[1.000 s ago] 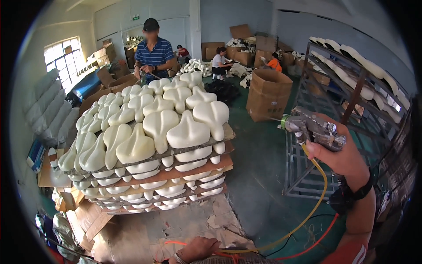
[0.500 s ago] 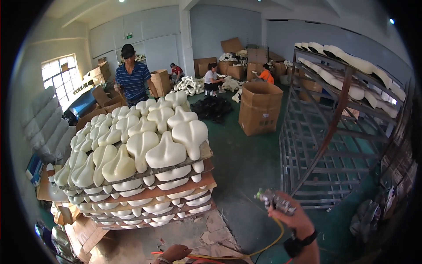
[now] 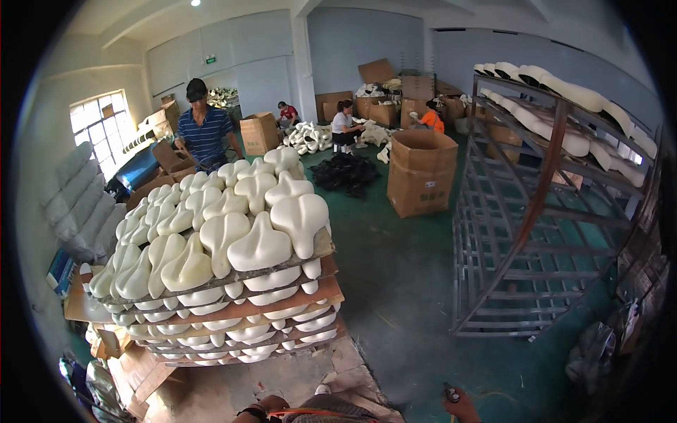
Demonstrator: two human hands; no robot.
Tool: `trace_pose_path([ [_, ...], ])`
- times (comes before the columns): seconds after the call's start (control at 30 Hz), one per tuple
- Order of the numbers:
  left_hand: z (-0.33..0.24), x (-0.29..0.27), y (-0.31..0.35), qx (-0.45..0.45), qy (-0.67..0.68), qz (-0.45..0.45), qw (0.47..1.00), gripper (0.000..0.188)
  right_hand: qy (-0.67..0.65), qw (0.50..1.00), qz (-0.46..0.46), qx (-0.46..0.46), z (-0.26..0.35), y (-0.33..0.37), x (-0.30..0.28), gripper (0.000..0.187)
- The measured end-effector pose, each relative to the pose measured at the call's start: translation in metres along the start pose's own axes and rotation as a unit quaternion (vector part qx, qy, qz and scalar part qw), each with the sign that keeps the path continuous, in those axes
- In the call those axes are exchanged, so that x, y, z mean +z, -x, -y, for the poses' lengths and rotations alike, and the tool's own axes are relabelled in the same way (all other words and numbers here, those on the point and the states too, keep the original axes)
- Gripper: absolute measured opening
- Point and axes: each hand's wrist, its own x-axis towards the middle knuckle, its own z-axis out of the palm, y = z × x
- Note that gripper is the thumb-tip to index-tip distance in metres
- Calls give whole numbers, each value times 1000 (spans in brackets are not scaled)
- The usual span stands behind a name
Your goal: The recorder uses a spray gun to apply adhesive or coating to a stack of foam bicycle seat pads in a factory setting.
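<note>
Spray gun (image 3: 450,392) sits way down at 5 o'clock in the head view, with the right hand (image 3: 462,407) wrapped around it. Left hand (image 3: 271,403) is between 6 and 7, right by an orange hose (image 3: 317,410); honestly can't tell if it's curled or spread. Big stack of cream bike-saddle foams (image 3: 226,236) on boards (image 3: 328,290) fills 8 o'clock. Tall cardboard box (image 3: 422,176) is on the floor (image 3: 395,282) toward 2, metal rack (image 3: 552,162) around 3, co-worker in a striped shirt (image 3: 204,132) at 10.
</note>
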Motion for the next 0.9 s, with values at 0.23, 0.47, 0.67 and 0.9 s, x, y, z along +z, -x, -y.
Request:
trace_pose_path([
  [0.23, 0, 4, -15, -78, 173, -166, 968, 30, -32, 999, -10, 14, -23, -4, -6, 32],
  [0.47, -14, -9, 6, -223, 423, -187, 858, 22, 22, 996, 83, -14, -2, -22, 33, 49],
  [0.67, -17, -8, 9, -260, 470, -123, 834, 28, 135, 983, 117, 42, -26, -35, 58, 49],
  [0.9, -24, 1, 10, -223, 423, -72, 875, 32, 251, 962, 88, 60, -93, -16, 79, 41],
])
